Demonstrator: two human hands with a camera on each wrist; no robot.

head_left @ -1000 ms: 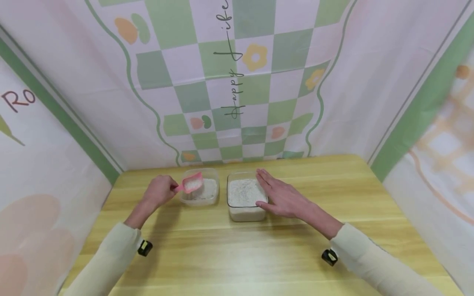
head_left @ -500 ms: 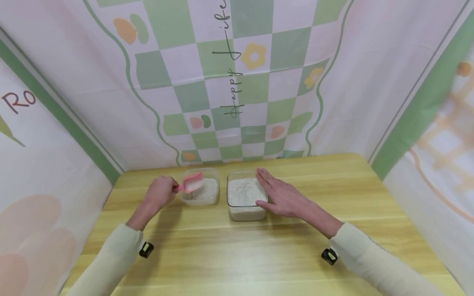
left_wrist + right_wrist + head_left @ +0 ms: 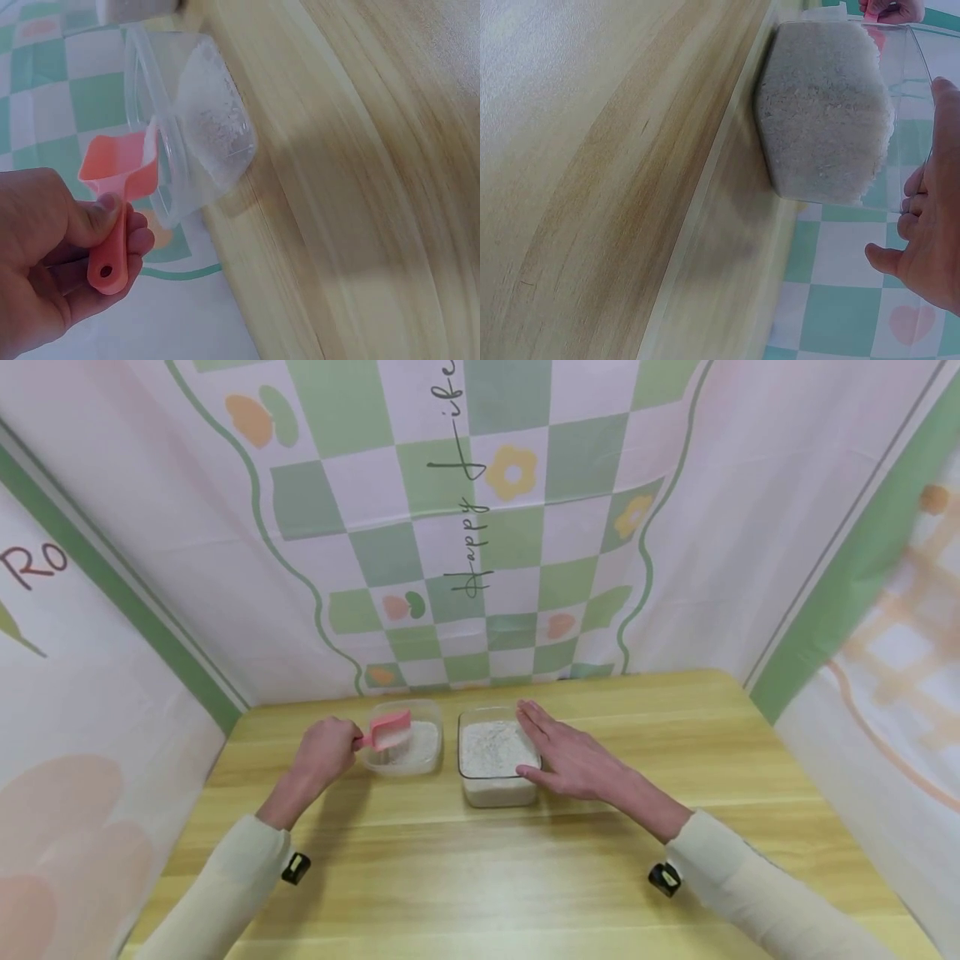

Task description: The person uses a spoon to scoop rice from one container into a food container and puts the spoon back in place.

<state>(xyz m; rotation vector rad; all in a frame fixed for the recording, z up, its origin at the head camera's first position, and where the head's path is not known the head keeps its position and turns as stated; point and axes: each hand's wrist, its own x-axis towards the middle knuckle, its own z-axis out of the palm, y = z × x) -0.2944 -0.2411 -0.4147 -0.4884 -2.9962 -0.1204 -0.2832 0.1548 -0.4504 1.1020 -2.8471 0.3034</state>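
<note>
My left hand (image 3: 324, 752) grips the handle of a pink scoop (image 3: 112, 244), thumb along the top and fingers underneath. The scoop's bowl is tilted over the rim of a clear plastic container (image 3: 174, 161), with some white grains along its lower side. More white rice (image 3: 214, 120) lies in that container. To its right stands a square glass container (image 3: 498, 793), filled well up with rice (image 3: 825, 112). My right hand (image 3: 573, 762) rests on the right rim of the glass container, fingers straight and thumb apart near the front corner.
Both containers stand near the back of a wooden table (image 3: 480, 877). Behind them hangs a cloth (image 3: 517, 539) with green and white checks. More cloth panels close in the left and right sides. A small black device sits at each sleeve cuff.
The scoop has tipped further over the plastic container, and less rice shows in its bowl. My hands have stayed almost in place.
</note>
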